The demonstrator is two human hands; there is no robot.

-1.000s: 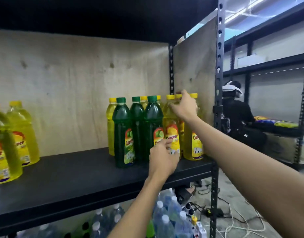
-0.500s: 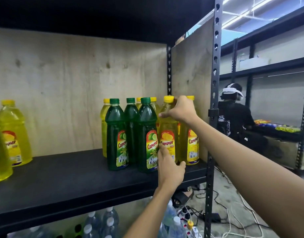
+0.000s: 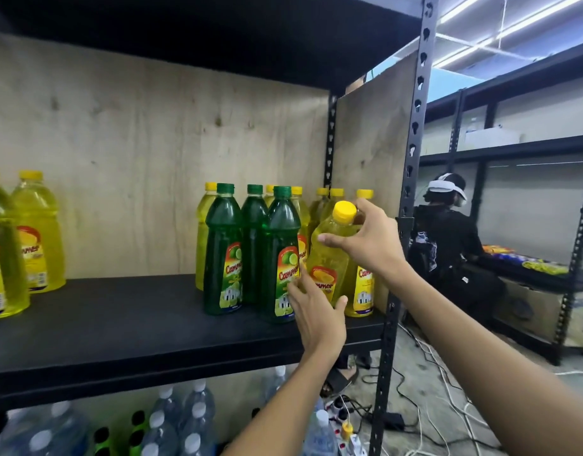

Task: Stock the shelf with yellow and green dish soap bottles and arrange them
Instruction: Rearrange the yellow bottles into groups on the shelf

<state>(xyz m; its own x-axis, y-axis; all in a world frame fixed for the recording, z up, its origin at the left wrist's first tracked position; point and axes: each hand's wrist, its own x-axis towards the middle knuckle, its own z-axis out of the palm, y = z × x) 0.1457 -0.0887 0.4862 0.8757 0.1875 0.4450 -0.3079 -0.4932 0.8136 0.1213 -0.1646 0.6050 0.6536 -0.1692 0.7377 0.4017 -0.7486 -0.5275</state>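
A yellow dish soap bottle (image 3: 329, 258) leans forward at the front right of the black shelf (image 3: 135, 327). My right hand (image 3: 369, 241) grips its shoulder just below the yellow cap. My left hand (image 3: 316, 314) cups its lower part from the front left. Left of it stand three green bottles (image 3: 222, 255), and several yellow bottles (image 3: 364, 284) stand behind and to the right, against the plywood side panel. Two larger yellow bottles (image 3: 36, 235) stand at the shelf's far left.
Water bottles (image 3: 171, 419) fill the level below. A perforated black upright (image 3: 405, 199) bounds the shelf on the right. Beyond it a person in black (image 3: 448, 245) sits by another rack. Cables and a power strip (image 3: 346, 432) lie on the floor.
The front yellow bottle has tipped forward out of the row, held in both my hands. My right hand has moved from the back caps to its neck.
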